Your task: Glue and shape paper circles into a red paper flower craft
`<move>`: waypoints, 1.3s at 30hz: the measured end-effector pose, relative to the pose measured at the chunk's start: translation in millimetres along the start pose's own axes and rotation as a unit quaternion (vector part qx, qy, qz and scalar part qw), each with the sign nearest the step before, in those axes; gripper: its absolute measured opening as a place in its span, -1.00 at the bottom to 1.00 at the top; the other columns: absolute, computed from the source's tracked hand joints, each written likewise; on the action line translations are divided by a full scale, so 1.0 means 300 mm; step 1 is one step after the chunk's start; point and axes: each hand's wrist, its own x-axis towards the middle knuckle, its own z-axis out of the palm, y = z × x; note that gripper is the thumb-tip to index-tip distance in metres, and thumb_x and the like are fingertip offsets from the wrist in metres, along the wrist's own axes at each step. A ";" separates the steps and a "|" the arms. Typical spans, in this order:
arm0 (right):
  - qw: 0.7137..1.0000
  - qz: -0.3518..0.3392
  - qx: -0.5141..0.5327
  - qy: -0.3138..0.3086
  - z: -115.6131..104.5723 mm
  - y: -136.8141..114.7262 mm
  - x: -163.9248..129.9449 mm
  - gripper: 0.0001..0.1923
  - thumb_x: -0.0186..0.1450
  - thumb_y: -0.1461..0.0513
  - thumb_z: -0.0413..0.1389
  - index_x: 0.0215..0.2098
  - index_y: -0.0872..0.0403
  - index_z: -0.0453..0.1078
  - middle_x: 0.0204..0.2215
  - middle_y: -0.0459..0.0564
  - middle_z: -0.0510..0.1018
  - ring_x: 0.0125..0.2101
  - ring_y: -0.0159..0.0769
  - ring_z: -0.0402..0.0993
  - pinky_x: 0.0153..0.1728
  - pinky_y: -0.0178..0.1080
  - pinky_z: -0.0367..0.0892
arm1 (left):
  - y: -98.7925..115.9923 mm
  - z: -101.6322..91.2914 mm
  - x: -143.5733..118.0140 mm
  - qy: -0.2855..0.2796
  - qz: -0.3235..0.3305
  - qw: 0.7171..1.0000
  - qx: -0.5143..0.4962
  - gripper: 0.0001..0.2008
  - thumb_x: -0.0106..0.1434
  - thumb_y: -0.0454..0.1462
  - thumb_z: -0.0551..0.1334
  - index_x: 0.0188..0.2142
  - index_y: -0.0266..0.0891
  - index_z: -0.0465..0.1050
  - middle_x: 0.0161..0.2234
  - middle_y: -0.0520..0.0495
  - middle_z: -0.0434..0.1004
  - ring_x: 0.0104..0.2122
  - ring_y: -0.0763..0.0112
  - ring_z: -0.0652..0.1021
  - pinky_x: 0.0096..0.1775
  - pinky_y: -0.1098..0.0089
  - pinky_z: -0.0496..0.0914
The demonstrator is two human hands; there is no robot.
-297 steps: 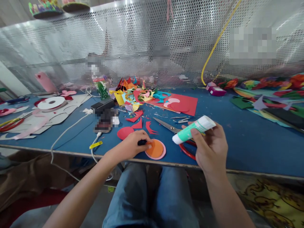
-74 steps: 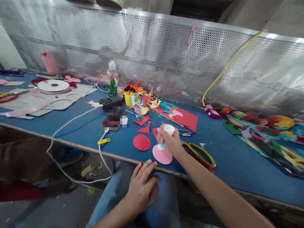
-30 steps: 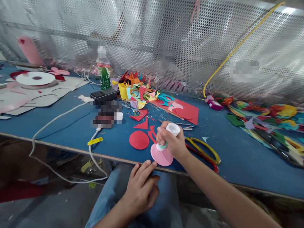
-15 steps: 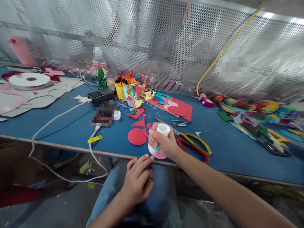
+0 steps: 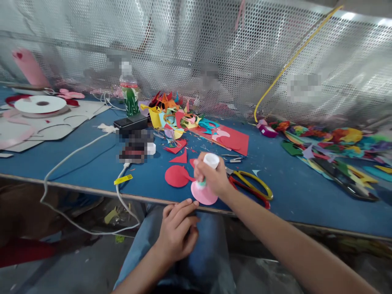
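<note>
The person's body: fingers [image 5: 186, 213] and slender forearms [image 5: 275, 230], bare along their visible length; below, blue denim trousers [image 5: 211, 241], unevenly shaded, cover both thighs.

No lettering legible. Yellow tag [image 5: 123, 179] on the white cable [image 5: 101, 233] bears a dark square mark, too small to read; green wrapper [image 5: 131, 99] on the bottle [image 5: 125, 79], unreadable. Blurred pale patch on purple box [image 5: 269, 132]; red heart on pink roll [image 5: 30, 69].

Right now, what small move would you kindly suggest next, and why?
I'd probably slide the glue stick across the pink disc: the right hand grips it with its lower end against the disc, and the left hand is beside the disc's near edge.
</note>
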 end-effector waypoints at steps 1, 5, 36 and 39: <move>1.000 0.004 -0.002 -0.011 0.006 0.003 0.001 -0.72 0.12 0.16 0.13 -0.64 0.06 0.18 -0.83 -0.27 0.21 -0.79 -0.54 0.09 -0.74 -0.39 0.08 | -0.001 0.001 0.000 -0.001 0.001 1.000 0.000 -0.83 0.09 -0.46 0.10 -0.37 -0.24 0.40 -0.14 -0.16 0.55 -0.09 0.26 0.49 -0.15 0.28 0.23; 1.000 -0.005 -0.007 -0.001 0.024 0.011 0.012 -0.72 0.13 0.18 0.13 -0.65 0.07 0.17 -0.82 -0.28 0.20 -0.78 -0.54 0.09 -0.73 -0.40 0.07 | -0.001 0.001 0.003 0.013 0.009 1.000 0.010 -0.83 0.08 -0.46 0.10 -0.37 -0.23 0.40 -0.17 -0.16 0.55 -0.10 0.25 0.50 -0.18 0.28 0.26; 0.999 -0.015 0.035 0.030 -0.073 -0.013 -0.077 -0.74 0.13 0.23 0.13 -0.64 0.06 0.17 -0.85 -0.28 0.19 -0.81 -0.54 0.05 -0.74 -0.39 0.01 | -0.014 0.001 -0.027 -0.042 0.015 0.999 -0.019 -0.78 0.06 -0.49 0.08 -0.30 -0.30 0.36 -0.04 -0.24 0.44 0.05 0.17 0.39 -0.04 0.17 0.42; 0.999 -0.003 0.041 0.017 -0.064 -0.025 -0.123 -0.74 0.15 0.22 0.11 -0.64 0.06 0.17 -0.85 -0.27 0.19 -0.81 -0.52 0.06 -0.73 -0.37 0.03 | -0.012 -0.006 -0.027 -0.051 0.014 0.998 -0.021 -0.78 0.07 -0.48 0.07 -0.30 -0.29 0.37 -0.03 -0.24 0.44 0.05 0.16 0.38 -0.05 0.17 0.43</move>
